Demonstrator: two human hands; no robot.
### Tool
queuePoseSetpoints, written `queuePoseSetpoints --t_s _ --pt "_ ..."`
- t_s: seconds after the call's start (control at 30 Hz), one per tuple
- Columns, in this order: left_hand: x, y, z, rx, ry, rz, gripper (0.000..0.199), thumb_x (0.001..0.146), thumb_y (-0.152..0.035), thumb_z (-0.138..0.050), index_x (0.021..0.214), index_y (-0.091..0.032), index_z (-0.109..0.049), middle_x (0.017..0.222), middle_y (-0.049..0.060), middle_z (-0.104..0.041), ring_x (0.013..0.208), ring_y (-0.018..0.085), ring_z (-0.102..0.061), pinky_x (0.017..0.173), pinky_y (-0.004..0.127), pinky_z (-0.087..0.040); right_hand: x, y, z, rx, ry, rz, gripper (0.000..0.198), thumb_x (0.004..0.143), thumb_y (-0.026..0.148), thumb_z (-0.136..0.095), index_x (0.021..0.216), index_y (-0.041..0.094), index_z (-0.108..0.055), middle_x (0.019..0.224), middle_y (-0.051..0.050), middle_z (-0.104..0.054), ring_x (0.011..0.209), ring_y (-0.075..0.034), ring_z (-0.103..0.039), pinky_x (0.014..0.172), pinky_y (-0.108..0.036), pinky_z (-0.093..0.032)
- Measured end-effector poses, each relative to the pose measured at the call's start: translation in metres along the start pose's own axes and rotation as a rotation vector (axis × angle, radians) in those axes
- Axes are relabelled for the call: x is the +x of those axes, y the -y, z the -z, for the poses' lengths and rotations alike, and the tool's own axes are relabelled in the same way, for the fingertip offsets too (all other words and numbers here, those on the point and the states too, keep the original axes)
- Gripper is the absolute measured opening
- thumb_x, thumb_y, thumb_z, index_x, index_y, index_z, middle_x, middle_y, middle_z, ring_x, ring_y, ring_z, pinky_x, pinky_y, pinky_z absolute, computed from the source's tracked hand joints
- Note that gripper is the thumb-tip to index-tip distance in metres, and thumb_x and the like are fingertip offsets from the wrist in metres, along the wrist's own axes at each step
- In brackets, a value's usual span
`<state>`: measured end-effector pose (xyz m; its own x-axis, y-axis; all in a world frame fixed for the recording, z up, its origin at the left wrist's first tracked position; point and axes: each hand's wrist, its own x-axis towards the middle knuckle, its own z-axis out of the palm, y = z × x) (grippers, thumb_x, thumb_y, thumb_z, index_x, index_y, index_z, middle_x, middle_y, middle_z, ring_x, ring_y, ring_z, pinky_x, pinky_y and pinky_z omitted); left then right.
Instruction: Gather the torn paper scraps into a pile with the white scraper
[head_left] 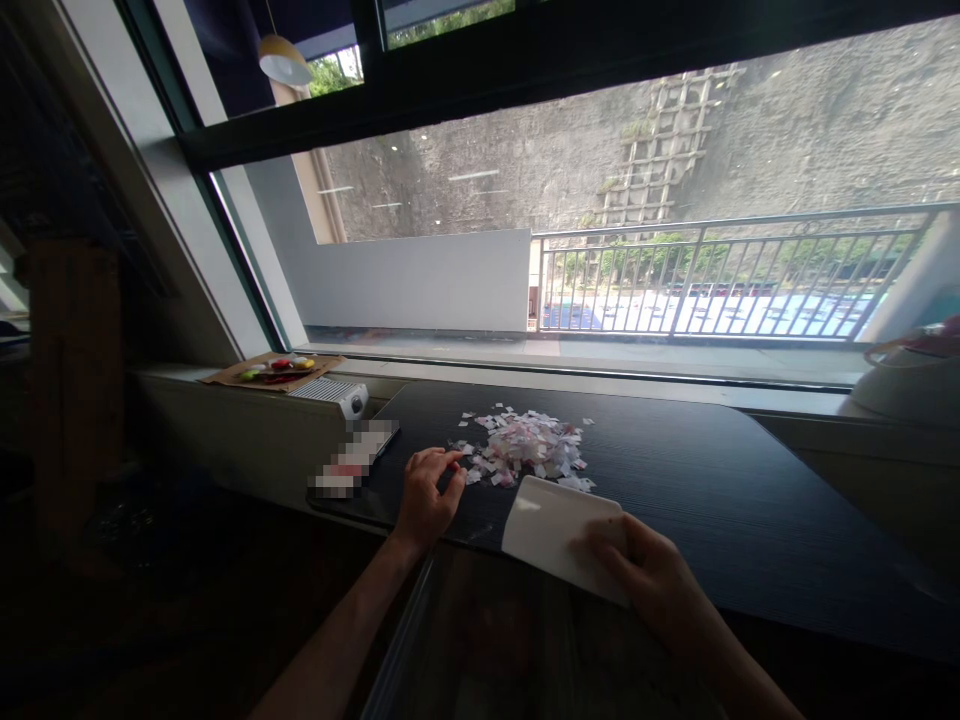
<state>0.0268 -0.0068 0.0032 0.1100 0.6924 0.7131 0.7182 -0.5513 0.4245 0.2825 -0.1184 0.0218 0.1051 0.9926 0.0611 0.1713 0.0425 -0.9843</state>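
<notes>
A heap of small white paper scraps, some with pinkish marks, lies on the dark wood-grain table. My left hand is at the heap's left side, fingers half bent and the thumb a little apart from the forefinger; I make out nothing held in it. In my right hand, thumb on top, is a white rectangular tray-like piece with rounded corners. It is tilted at the table's near edge, just in front of the scraps. The fingers under it are hidden.
A pixelated flat object lies at the table's left end. Beyond it, a brown sheet with colourful items rests on the sill beside a grey-white vented device. A whitish bulky object stands right. Below the near edge is a dim, see-through-looking container.
</notes>
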Motion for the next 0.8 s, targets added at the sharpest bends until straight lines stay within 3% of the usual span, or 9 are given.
queuePoseSetpoints --t_s 0.1,0.23,0.3,0.4,0.53,0.8 --pt "0.0 0.0 0.0 0.004 0.001 -0.012 0.023 0.082 -0.03 -0.05 0.096 -0.02 -0.066 0.084 0.004 -0.068 0.099 0.023 -0.057 0.092 0.042 -0.043 0.001 0.001 0.009 0.06 -0.072 0.035 0.031 0.068 0.046 -0.07 0.081 0.017 -0.068 0.076 -0.004 -0.074 0.07 -0.023 -0.068 0.06 -0.03 -0.053" --pt "-0.002 -0.002 0.002 -0.015 0.011 -0.046 0.021 0.082 -0.029 -0.051 0.094 -0.022 -0.066 0.084 0.004 -0.068 0.1 0.025 -0.056 0.096 0.047 -0.038 0.014 0.0 0.047 0.088 -0.369 0.07 0.04 0.063 0.052 -0.073 0.084 0.019 -0.067 0.078 -0.006 -0.076 0.076 -0.026 -0.071 0.068 -0.034 -0.056" --pt "-0.004 -0.003 0.003 0.002 0.046 -0.1 0.019 0.081 -0.028 -0.052 0.093 -0.023 -0.066 0.085 0.004 -0.068 0.103 0.026 -0.055 0.1 0.053 -0.03 0.021 -0.003 0.066 0.033 -0.428 0.1 0.042 0.062 0.055 -0.073 0.083 0.019 -0.067 0.078 -0.007 -0.076 0.078 -0.028 -0.072 0.072 -0.037 -0.057" --pt "-0.006 -0.001 0.005 0.046 0.182 -0.241 0.017 0.079 -0.029 -0.056 0.092 -0.027 -0.068 0.089 0.002 -0.067 0.108 0.026 -0.053 0.103 0.054 -0.023 0.031 -0.008 0.079 -0.025 -0.387 0.139 0.042 0.063 0.056 -0.071 0.082 0.019 -0.067 0.082 -0.008 -0.076 0.081 -0.028 -0.072 0.074 -0.037 -0.058" --pt "-0.006 0.003 0.007 0.08 0.296 -0.37 0.016 0.077 -0.032 -0.06 0.09 -0.03 -0.068 0.091 0.001 -0.067 0.109 0.026 -0.053 0.103 0.053 -0.022 0.035 -0.011 0.075 -0.083 -0.314 0.198 0.036 0.072 0.052 -0.066 0.085 0.02 -0.066 0.088 -0.009 -0.076 0.086 -0.027 -0.071 0.079 -0.038 -0.057" --pt "-0.005 0.007 0.006 0.12 0.279 -0.4 0.019 0.077 -0.033 -0.06 0.094 -0.027 -0.066 0.091 0.001 -0.067 0.107 0.025 -0.054 0.102 0.051 -0.024 0.022 0.005 0.074 -0.112 -0.278 0.229 0.035 0.072 0.053 -0.065 0.082 0.019 -0.066 0.084 -0.009 -0.075 0.082 -0.026 -0.071 0.074 -0.038 -0.058"
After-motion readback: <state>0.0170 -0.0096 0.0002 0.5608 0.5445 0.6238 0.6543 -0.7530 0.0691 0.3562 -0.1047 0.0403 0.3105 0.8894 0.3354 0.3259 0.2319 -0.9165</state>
